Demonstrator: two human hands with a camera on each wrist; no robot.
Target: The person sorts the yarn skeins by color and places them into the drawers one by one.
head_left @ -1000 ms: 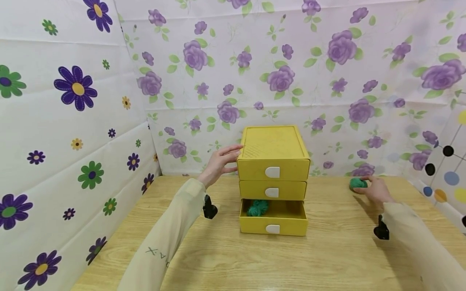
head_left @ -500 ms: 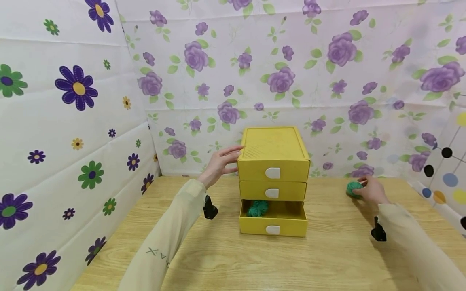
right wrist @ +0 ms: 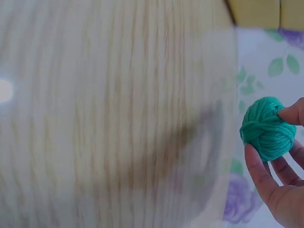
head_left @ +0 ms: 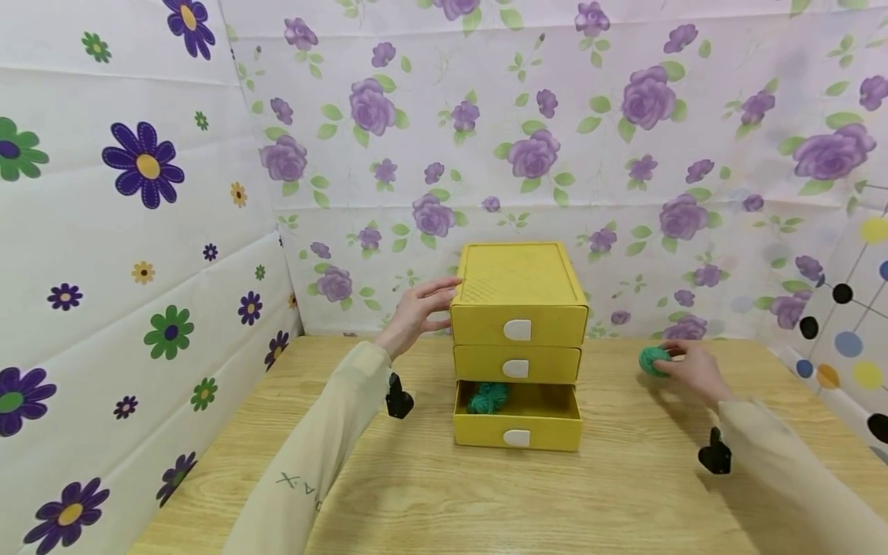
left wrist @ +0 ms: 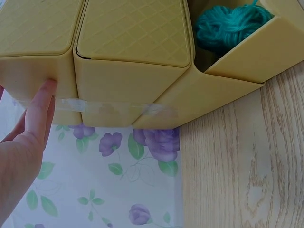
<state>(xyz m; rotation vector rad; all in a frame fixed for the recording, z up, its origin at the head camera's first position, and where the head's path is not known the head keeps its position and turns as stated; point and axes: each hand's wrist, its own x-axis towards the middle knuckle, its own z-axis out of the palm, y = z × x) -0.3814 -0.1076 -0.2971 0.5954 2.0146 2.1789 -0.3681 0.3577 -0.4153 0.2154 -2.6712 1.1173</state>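
A yellow drawer unit (head_left: 519, 325) with white pull tabs stands on the table. Its bottom drawer (head_left: 516, 433) is pulled out, with green yarn (head_left: 489, 398) lying in its left part; the upper two drawers are closed. My left hand (head_left: 418, 312) rests its outstretched fingers against the unit's left side, as the left wrist view also shows with a fingertip (left wrist: 49, 84) on the yellow wall. Off to the right, my right hand (head_left: 696, 368) pinches a green ball of yarn (right wrist: 269, 128) between thumb and fingers. Its shadow falls on the wood beneath.
The wood-grain table (head_left: 499, 501) reaches back to a flowered cloth wall (head_left: 388, 169). Another patterned cloth (head_left: 139, 254) closes the left side, and a dotted one (head_left: 849, 339) the right. A strip of clear tape (left wrist: 76, 104) runs along the unit's side.
My right hand has lifted the ball of yarn a little and carried it left, toward the drawer unit. The left hand stays at the unit's side.
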